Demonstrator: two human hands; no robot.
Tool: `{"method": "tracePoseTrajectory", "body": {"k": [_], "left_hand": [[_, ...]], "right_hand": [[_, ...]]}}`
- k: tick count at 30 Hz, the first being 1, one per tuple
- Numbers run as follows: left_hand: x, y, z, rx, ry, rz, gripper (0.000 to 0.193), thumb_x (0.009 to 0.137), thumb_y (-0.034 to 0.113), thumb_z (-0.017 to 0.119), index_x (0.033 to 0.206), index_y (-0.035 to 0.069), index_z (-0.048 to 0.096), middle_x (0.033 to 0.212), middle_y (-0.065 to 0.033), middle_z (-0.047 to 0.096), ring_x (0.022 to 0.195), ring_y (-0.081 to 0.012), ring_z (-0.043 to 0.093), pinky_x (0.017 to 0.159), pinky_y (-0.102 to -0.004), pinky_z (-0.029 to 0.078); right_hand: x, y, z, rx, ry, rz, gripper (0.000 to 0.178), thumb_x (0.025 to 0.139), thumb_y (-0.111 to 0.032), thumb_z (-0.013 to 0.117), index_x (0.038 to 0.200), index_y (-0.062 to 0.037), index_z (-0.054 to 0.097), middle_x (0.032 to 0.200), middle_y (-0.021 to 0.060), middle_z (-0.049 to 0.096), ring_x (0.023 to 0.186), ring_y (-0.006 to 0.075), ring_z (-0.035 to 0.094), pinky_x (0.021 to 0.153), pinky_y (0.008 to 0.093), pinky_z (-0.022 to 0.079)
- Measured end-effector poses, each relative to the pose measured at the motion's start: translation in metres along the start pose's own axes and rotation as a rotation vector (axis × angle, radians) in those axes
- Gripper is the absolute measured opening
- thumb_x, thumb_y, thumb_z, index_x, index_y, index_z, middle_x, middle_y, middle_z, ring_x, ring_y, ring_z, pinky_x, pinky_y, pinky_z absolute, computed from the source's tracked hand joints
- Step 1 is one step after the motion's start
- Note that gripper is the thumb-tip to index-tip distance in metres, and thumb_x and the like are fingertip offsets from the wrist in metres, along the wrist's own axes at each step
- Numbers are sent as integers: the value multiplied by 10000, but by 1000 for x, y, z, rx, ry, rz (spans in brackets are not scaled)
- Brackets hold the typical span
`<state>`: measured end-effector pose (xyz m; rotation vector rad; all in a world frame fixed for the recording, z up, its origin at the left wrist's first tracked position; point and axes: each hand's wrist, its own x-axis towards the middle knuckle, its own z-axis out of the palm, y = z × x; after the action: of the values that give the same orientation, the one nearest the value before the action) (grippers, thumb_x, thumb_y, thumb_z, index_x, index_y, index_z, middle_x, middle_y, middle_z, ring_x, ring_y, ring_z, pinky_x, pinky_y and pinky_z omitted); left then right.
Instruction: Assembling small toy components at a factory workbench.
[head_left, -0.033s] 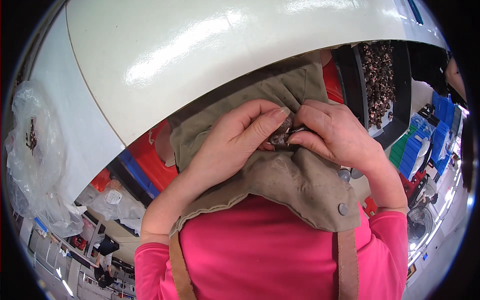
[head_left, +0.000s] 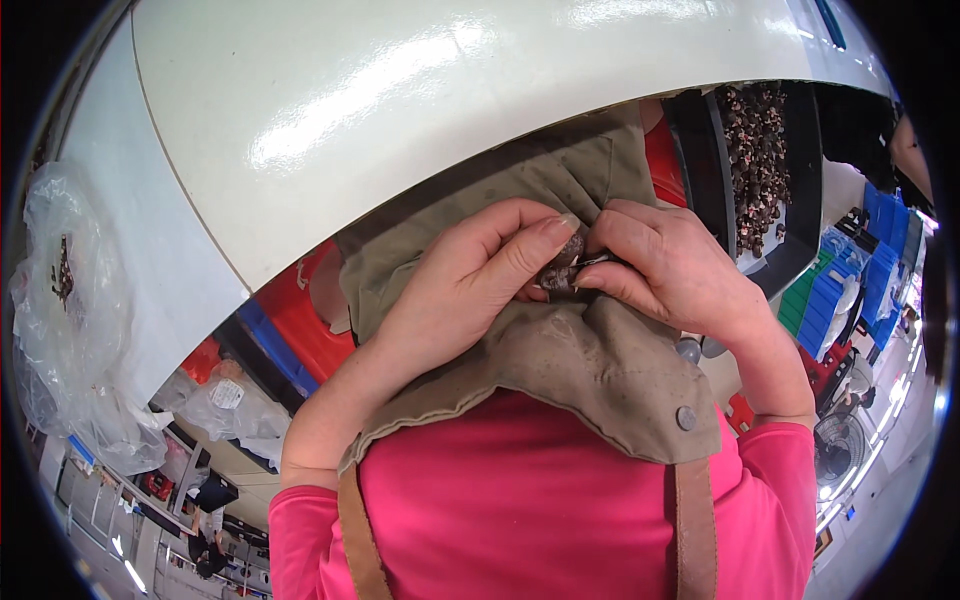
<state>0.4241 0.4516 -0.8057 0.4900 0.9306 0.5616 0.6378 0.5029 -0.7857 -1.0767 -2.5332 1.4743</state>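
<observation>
Nothing had visibly shifted: left hand (head_left: 478, 268) and right hand (head_left: 672, 258) kept fingers (head_left: 530, 250) pinched around a dark brown piece (head_left: 557, 281), handling apparently unfinished.

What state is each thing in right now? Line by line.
Left hand: closed on dark pieces
Right hand: curled, closed on dark pieces
Dark pieces: partly hidden
Tray: open, small brown pieces inside
Bag: crumpled
Apron: worn, rumpled
Fan: can't tell whether running
</observation>
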Motion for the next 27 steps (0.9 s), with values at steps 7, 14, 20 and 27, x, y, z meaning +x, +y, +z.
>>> {"method": "tracePoseTrajectory", "body": {"k": [7, 14, 20, 27], "left_hand": [[-6, 1, 1, 14, -2, -8, 356, 1009, 352, 510, 1137, 32, 603, 974, -4, 614, 874, -60, 565, 748, -216, 491], [-9, -8, 1, 27, -18, -3, 364, 1006, 350, 518, 1138, 22, 604, 967, -13, 619, 863, -66, 577, 750, -225, 502], [-11, -13, -1, 33, -24, 0, 371, 1005, 346, 519, 1142, 12, 604, 967, -21, 623, 864, -72, 584, 750, -232, 509], [-13, -16, -6, 26, -26, -4, 376, 1003, 352, 522, 1145, 14, 604, 968, -24, 624, 866, -72, 587, 754, -231, 510]], "right_hand": [[-1, -7, -2, -27, -40, 16, 284, 862, -284, 663, 853, -22, 552, 791, 141, 532, 727, 364, 554, 619, 427, 449], [-1, -7, 0, -61, -118, 27, 326, 896, -349, 618, 818, -41, 546, 764, 133, 561, 730, 371, 581, 603, 440, 461], [-1, -5, 5, -66, -119, -1, 340, 906, -382, 604, 811, -60, 552, 756, 123, 578, 727, 368, 596, 579, 443, 466], [1, -8, 10, -80, -89, 5, 338, 901, -382, 608, 808, -63, 550, 768, 117, 581, 727, 366, 598, 572, 440, 465]]}}
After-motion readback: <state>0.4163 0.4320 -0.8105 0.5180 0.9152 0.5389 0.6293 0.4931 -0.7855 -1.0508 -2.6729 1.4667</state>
